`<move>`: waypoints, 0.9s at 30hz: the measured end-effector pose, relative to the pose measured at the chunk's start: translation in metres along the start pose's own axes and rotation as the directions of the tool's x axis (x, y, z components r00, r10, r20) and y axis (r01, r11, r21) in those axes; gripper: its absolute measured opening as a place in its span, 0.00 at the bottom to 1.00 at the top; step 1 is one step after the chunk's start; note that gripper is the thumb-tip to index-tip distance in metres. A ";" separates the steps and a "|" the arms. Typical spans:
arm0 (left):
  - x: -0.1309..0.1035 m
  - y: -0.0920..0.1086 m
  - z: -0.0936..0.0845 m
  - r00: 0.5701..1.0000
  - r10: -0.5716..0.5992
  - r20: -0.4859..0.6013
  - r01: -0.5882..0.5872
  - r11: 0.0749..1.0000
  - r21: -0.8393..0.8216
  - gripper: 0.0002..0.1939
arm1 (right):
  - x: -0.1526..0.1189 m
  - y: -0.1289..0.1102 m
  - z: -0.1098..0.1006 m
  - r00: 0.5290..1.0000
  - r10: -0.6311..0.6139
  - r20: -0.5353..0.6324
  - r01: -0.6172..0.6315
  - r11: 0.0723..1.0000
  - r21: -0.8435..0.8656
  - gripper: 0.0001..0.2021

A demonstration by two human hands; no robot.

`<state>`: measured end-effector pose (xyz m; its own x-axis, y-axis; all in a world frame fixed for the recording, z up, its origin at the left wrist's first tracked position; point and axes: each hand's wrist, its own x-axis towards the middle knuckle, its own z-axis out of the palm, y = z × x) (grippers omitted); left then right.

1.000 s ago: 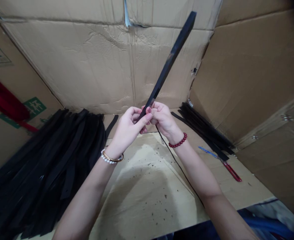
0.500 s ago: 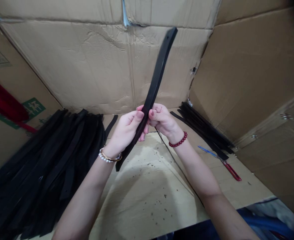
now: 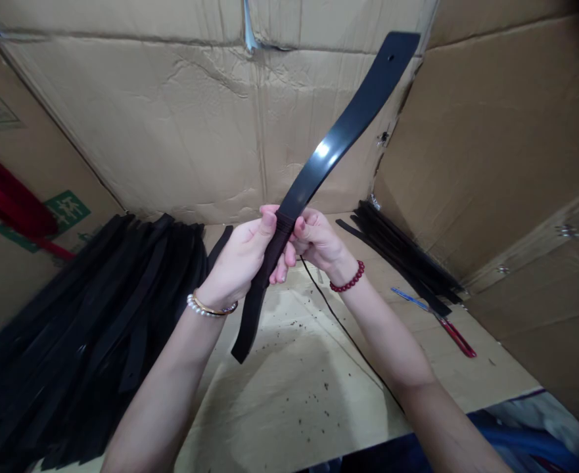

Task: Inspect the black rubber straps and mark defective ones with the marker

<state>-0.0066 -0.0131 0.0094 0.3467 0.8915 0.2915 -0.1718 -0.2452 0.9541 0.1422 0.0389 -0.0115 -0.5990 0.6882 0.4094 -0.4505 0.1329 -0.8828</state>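
A long black strap [image 3: 338, 135] with a hole near its upper end slants up and to the right in front of me. Dark cord is wound around its middle. My left hand [image 3: 242, 256] is closed around the wrapped part, thumb on top. On the other side, my right hand [image 3: 319, 240] pinches the strap's edge near the top of the winding. From beneath my right hand a thin black cord [image 3: 341, 322] runs down to the table's front edge. The fingers behind the strap are partly hidden.
A big heap of black straps [image 3: 87, 315] lies at the left, and a smaller pile [image 3: 402, 253] at the back right. Red-handled scissors [image 3: 457, 335] with blue blades rest near that pile. Cardboard walls [image 3: 195, 131] enclose the table [image 3: 289, 394], which has dark crumbs on it.
The strap has been turned in my hands: its broad shiny face now shows, and its upper end has swung to the right. Both hands stay closed on it in nearly the same place.
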 end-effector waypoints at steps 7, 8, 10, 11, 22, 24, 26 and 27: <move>0.005 -0.008 0.008 0.987 0.063 -0.149 -0.050 0.995 0.089 0.25 | 0.004 -0.002 0.000 0.969 -0.061 -0.240 0.062 0.998 -0.005 0.23; 0.006 -0.008 0.008 0.983 0.073 -0.171 -0.057 0.994 0.094 0.23 | 0.005 -0.002 0.000 0.960 -0.071 -0.272 0.071 0.997 -0.010 0.22; 0.005 -0.007 0.009 0.976 0.095 -0.196 -0.077 0.992 0.097 0.20 | 0.005 -0.003 0.001 0.951 -0.078 -0.298 0.079 0.997 -0.007 0.20; 0.004 -0.005 0.009 0.976 0.106 -0.192 -0.089 0.992 0.095 0.19 | 0.004 -0.004 0.001 0.951 -0.081 -0.298 0.086 0.996 0.002 0.19; -0.003 0.001 0.007 1.000 -0.017 -0.014 0.017 1.000 0.004 0.25 | 0.000 -0.002 -0.005 1.000 0.023 -0.016 -0.021 0.994 0.108 0.25; -0.001 -0.002 0.008 0.998 -0.026 -0.054 0.027 1.000 0.013 0.27 | 0.001 0.000 -0.006 0.998 0.000 -0.056 0.005 0.996 0.091 0.23; 0.002 -0.004 0.009 0.995 0.005 -0.102 -0.001 0.999 0.044 0.26 | 0.003 0.001 -0.007 0.996 -0.020 -0.085 0.025 0.998 0.063 0.20; 0.003 -0.004 0.009 0.992 0.025 -0.122 -0.017 0.998 0.068 0.24 | 0.004 0.001 -0.006 0.994 -0.027 -0.107 0.032 0.999 0.042 0.19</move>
<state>0.0037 -0.0125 0.0072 0.2268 0.9250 0.3048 -0.1141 -0.2856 0.9515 0.1435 0.0462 -0.0126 -0.5122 0.7567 0.4062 -0.4971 0.1245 -0.8587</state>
